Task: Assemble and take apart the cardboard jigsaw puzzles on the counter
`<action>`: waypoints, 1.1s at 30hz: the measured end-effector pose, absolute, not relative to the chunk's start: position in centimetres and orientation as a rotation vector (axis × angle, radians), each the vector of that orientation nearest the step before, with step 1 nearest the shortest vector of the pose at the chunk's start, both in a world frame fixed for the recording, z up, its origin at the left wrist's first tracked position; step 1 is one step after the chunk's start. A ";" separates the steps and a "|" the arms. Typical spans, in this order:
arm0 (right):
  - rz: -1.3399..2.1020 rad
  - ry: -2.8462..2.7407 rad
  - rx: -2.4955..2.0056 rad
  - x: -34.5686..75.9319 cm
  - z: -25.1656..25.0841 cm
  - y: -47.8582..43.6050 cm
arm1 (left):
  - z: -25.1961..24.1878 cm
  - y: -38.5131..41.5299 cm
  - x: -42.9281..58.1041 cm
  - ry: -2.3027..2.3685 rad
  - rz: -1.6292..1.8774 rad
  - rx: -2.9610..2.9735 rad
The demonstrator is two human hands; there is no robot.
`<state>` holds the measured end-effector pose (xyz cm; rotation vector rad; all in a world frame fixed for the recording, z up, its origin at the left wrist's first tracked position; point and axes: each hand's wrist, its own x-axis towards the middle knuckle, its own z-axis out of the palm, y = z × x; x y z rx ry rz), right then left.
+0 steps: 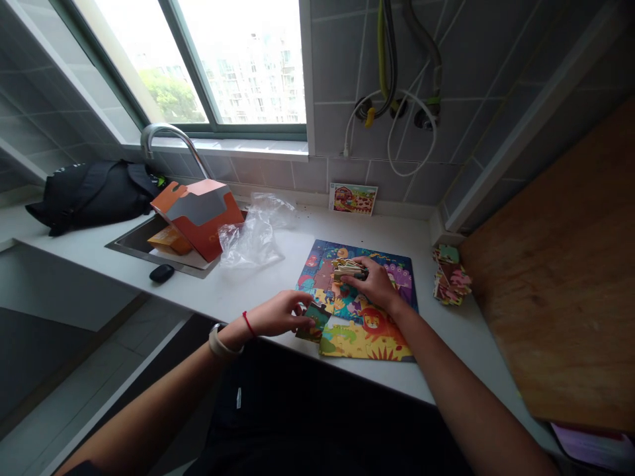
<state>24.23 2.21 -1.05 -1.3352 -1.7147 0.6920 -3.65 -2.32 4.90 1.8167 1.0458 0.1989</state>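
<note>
A colourful animal jigsaw puzzle (367,330) lies on the white counter (258,284) in front of me, with a lion pictured near its front edge. My left hand (282,314) pinches a loose puzzle piece (312,322) at the puzzle's front left corner. My right hand (374,281) rests over the middle of the puzzle, fingers closed on a small stack of loose pieces (347,270).
A pile of loose pieces (450,276) sits right of the puzzle, beside a wooden board (560,277). A picture card (352,198) leans on the tiled wall. Crumpled clear plastic (253,235), an orange box (198,215) over the sink, a black bag (94,192) and a small black object (161,272) lie left.
</note>
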 end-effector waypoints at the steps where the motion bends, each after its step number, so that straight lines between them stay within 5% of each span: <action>1: 0.695 -1.713 -1.333 24.2 -1.0 2.2 | 4.9 -2.0 -3.6 1.064 0.201 1.842; 10: 0.711 -1.685 -1.308 24.2 -1.1 2.1 | 3.0 0.4 -2.4 1.068 0.240 1.517; 22: 0.704 -1.705 -1.263 24.4 -1.3 2.4 | 3.3 3.4 0.3 1.289 -0.017 2.121; 33: 1.011 -1.313 -1.168 25.8 -1.4 3.5 | 5.6 7.4 0.9 0.908 0.875 1.568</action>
